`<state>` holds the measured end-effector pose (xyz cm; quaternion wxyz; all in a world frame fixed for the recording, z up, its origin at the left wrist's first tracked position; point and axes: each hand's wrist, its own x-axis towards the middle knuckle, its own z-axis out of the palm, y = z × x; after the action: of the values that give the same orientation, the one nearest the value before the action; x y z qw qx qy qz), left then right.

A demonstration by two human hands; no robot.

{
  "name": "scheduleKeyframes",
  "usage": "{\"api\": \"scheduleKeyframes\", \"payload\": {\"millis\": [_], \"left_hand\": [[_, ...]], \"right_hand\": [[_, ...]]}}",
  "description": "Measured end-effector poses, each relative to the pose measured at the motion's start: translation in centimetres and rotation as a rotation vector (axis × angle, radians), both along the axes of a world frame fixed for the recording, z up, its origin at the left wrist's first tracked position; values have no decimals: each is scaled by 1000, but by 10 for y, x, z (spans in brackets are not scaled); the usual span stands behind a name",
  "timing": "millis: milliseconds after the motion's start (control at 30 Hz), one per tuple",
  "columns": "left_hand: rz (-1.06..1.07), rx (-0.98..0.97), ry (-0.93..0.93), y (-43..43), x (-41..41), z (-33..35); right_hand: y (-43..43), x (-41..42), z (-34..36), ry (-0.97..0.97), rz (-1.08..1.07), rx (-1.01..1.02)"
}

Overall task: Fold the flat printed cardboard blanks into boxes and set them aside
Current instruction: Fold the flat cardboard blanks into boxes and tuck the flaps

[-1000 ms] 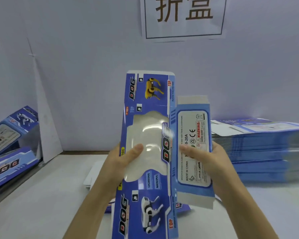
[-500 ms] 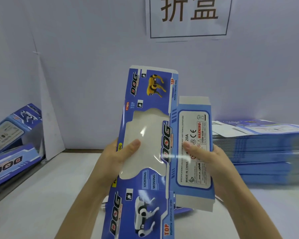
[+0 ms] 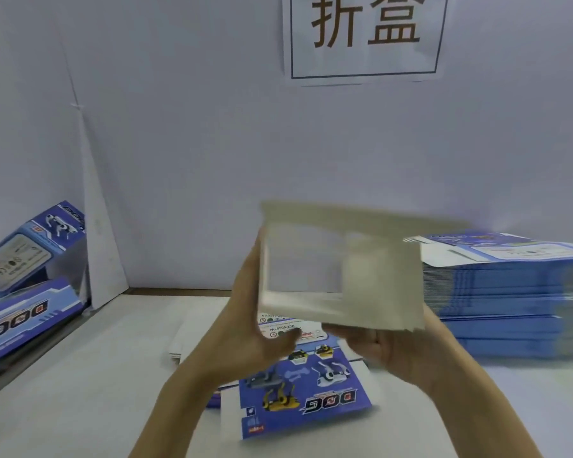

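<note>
Across the whole back of the frame stands a plain grey-white wall (image 3: 179, 127), with a paper sign (image 3: 364, 38) at the upper centre whose two large characters are cut off by the top edge. Below lies a pale, matte table (image 3: 63, 391). At the right edge a tall stack of flat blanks (image 3: 510, 302), blue-edged and glossy, runs out of view. At the left edge two folded boxes (image 3: 24, 292), blue with "DOG" lettering, lean and are partly cropped.

Centre frame, raised above the table, is the blank (image 3: 381, 279), heavily blurred. Its dull grey unprinted side faces the camera, and a rectangular window opening shows at its left. Under it a second blank (image 3: 311, 401) lies flat on the table, printed side up, its top hidden by the hands.

The left hand (image 3: 255, 332) grips the blank's left edge, wrapped round it. The right hand (image 3: 401, 355) lies palm up against the lower right edge. Its fingers are hidden behind the card, so I cannot tell how far they curl.
</note>
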<state>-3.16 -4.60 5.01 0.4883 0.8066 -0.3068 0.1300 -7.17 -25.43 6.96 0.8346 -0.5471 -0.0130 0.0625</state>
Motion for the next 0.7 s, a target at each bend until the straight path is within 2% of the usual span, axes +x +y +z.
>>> {"api": "scheduleKeyframes", "payload": {"millis": [33,67,167,233,300,467,633,700], "left_hand": [[24,34,-102,-2,-1,1],[6,-23,-146,-4,-2,4],[-101,-211,-188,-4,-5,12],[-76,-299,-52,-4,-6,14],[-58,-380,89,-5,-7,15],[-144,-463,437,-8,-20,30],[-387,-450,652,-4,-34,38],[-345,-490,697,-11,-27,46]], "right_hand": [[0,0,-2,38,46,-64],[1,1,-3,86,45,-159],[2,3,-7,103,-119,-412],[1,6,-7,-8,-267,-541],[1,7,-4,-227,-374,-580],[4,-10,3,-579,-312,-511],[9,-14,0,-756,-352,-567],[7,-13,0,-774,-357,-543]]}}
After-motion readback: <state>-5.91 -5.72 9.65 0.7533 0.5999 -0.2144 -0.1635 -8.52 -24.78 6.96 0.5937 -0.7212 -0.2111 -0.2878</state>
